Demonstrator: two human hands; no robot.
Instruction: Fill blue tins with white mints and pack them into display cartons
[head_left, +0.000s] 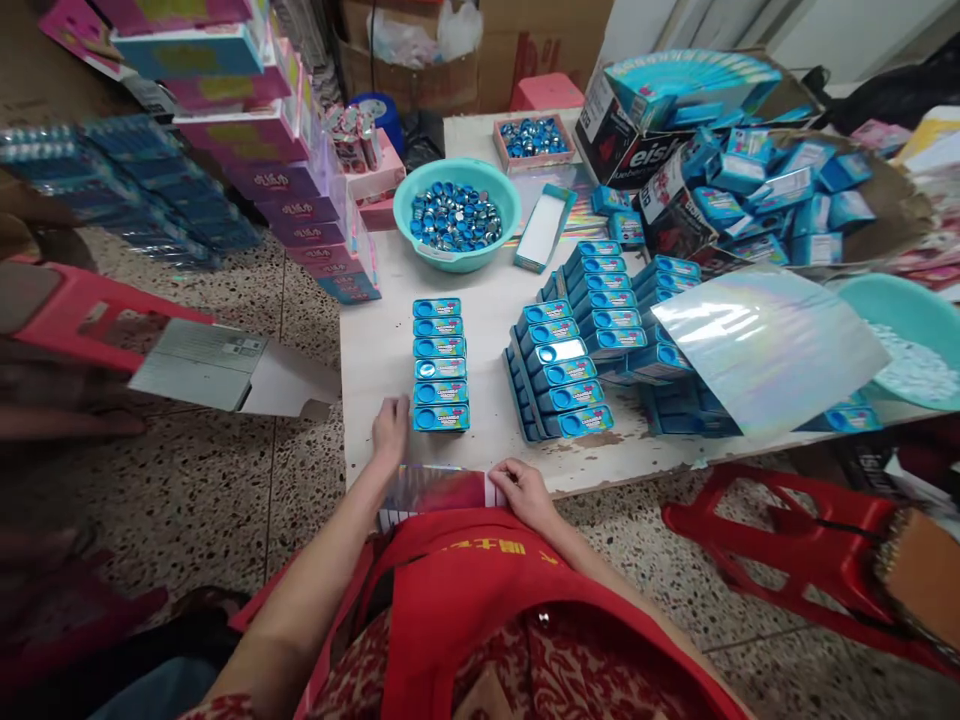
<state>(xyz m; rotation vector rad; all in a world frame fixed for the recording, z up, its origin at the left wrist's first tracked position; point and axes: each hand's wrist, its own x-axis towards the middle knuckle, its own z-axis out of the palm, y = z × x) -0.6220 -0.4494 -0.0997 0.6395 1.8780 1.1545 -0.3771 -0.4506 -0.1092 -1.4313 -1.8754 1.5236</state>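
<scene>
A row of several blue boxes [440, 368] with round recesses in their tops stands on the white table [480, 440]. One round recess holds a small silver disc. My left hand [390, 432] is at the table just left of the row's near end, its fingers bent and their tips hidden. Across my lap, at the table's front edge, lies a shiny pink and silver printed sheet [442, 488]. My right hand [521, 490] pinches its right end between thumb and fingers.
A turquoise bowl [456, 205] holds small blue and silver pieces. Stacked blue boxes [570, 375] stand to the right, partly under an iridescent sheet [772, 345]. Pink cartons [300, 210] tower at the left. A red stool [787, 560] stands on the floor at right.
</scene>
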